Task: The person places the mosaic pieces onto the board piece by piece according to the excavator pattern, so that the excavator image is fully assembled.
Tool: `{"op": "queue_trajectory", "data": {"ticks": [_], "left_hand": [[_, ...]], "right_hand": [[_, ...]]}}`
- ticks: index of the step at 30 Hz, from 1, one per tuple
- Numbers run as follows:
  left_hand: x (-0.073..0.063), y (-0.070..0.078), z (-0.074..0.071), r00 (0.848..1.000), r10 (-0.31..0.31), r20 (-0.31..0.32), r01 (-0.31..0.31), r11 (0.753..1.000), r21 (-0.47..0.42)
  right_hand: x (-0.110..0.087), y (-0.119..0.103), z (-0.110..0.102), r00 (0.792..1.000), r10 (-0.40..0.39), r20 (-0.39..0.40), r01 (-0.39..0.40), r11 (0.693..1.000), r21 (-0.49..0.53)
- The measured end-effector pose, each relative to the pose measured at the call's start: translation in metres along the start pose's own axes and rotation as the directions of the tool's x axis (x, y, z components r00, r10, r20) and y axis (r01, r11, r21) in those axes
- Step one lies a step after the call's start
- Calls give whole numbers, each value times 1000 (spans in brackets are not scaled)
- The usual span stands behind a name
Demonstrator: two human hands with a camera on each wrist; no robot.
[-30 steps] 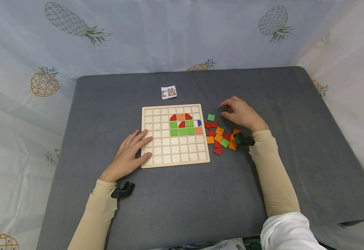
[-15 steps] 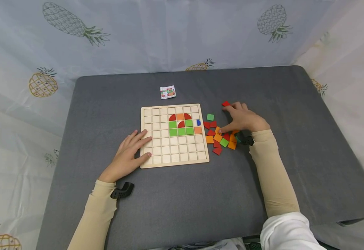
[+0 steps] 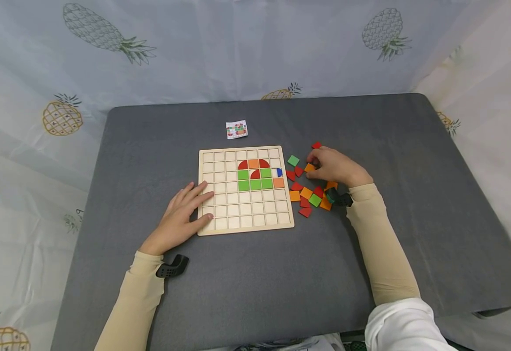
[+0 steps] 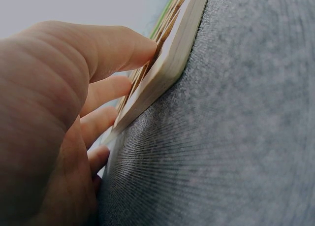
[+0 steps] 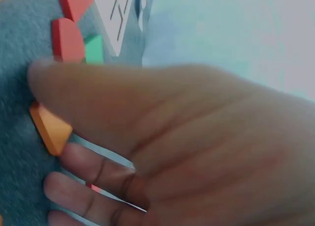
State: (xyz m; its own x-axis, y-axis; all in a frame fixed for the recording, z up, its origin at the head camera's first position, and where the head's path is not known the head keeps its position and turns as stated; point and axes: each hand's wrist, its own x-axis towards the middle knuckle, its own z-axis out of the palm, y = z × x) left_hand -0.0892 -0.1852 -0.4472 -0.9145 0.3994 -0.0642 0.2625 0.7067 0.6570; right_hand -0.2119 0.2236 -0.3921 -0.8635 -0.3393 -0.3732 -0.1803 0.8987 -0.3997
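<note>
A square wooden grid board (image 3: 233, 210) lies on the table, with several green, red and orange tiles and a blue piece set in its cells. My left hand (image 3: 178, 214) rests on the board's left edge, fingers spread, thumb near the corner; the left wrist view shows the thumb (image 4: 118, 48) over the rim. Right of the board, my right hand (image 3: 336, 165) holds an orange tile (image 3: 310, 167) between thumb and index finger. That orange tile (image 5: 51, 130) shows between the fingertips in the right wrist view. A red tile (image 3: 316, 145) lies just beyond the hand.
Loose tiles in red, orange and green are scattered beside the board, among them a green tile (image 3: 293, 160) and an orange tile (image 3: 295, 196). A small printed pattern card (image 3: 237, 129) lies behind the board on the grey table (image 3: 238, 287). A pineapple-print curtain (image 3: 238, 48) hangs behind.
My right hand has come back to the loose tiles and drawn the orange tile away from the pile. Nearby green and red tiles have shifted and turned; a red tile now shows farther back. Left hand unchanged.
</note>
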Motion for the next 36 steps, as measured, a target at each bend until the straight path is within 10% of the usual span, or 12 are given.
{"op": "queue_trajectory", "data": {"ticks": [36], "left_hand": [[1, -3, 2, 1000, -3, -7, 3, 1000, -2]], "right_hand": [[-5, -78, 45, 930, -366, 31, 366, 930, -31]]}}
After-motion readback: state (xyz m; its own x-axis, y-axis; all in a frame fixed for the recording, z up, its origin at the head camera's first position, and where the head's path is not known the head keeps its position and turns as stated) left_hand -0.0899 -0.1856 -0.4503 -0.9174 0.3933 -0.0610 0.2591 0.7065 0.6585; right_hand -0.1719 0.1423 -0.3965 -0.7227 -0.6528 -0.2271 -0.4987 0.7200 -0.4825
